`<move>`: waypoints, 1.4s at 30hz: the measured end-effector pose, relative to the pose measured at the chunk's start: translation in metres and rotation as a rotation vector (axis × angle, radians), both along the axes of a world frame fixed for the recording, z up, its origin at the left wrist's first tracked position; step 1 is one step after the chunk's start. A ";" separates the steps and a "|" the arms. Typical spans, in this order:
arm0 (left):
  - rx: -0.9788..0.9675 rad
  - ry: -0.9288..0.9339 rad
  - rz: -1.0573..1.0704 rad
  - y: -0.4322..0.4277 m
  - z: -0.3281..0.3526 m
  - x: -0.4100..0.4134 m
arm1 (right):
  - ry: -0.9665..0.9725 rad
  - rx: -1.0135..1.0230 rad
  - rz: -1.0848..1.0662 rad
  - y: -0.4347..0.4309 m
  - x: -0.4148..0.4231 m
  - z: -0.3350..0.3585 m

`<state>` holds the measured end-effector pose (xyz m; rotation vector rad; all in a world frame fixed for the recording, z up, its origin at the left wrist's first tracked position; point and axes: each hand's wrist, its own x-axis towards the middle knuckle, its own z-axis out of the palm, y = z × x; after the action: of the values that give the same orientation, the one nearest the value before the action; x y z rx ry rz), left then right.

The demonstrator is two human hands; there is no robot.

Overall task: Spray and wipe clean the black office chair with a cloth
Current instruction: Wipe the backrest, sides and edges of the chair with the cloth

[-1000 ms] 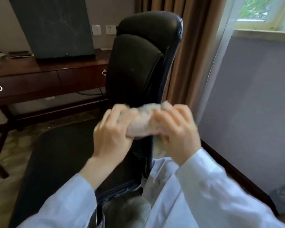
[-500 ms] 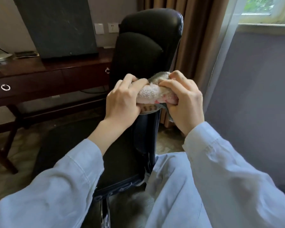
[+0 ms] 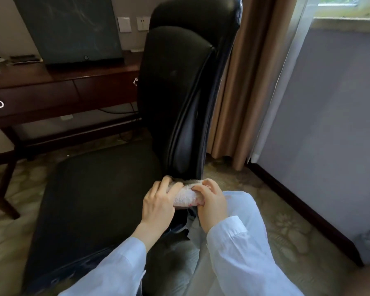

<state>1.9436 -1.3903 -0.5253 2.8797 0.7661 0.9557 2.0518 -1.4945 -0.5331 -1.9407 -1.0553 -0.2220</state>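
Black office chair (image 3: 179, 92) side-on, backrest upright, seat (image 3: 98, 189) stretching toward lower left. Cloth (image 3: 185, 197) (pale terry, pinkish mark on one edge) bunched against lower end of backrest's near edge. Left grip (image 3: 158, 201) clamped round cloth's left end, fingers curled over top; right grip (image 3: 212, 204) pinching its right end. Pale-blue sleeves (image 3: 244, 253) on both arms. Dark wooden counter (image 3: 62, 82) behind chair, tan curtain (image 3: 244, 82) to right.

A dark wooden desk (image 3: 62, 82) bearing a dark screen (image 3: 68, 28) stood at ten o'clock. Tan curtains (image 3: 244, 82) hung at one, a daylit window (image 3: 346, 5) at two, and patterned carpet (image 3: 286, 221) lay at five.
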 end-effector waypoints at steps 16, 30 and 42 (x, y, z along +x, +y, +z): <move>0.311 -0.431 -0.075 0.011 0.298 0.041 | -0.538 0.484 -0.059 -0.003 0.048 0.291; 0.248 -0.102 -0.098 0.008 0.074 0.008 | -0.128 0.218 -0.016 -0.003 0.016 0.071; -0.118 -0.010 0.036 0.001 -0.029 -0.028 | -0.195 -0.235 0.053 0.000 -0.019 -0.013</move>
<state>1.9156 -1.3896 -0.5540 2.7675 0.8465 0.8956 2.0324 -1.4944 -0.5458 -2.1294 -1.3088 -0.2717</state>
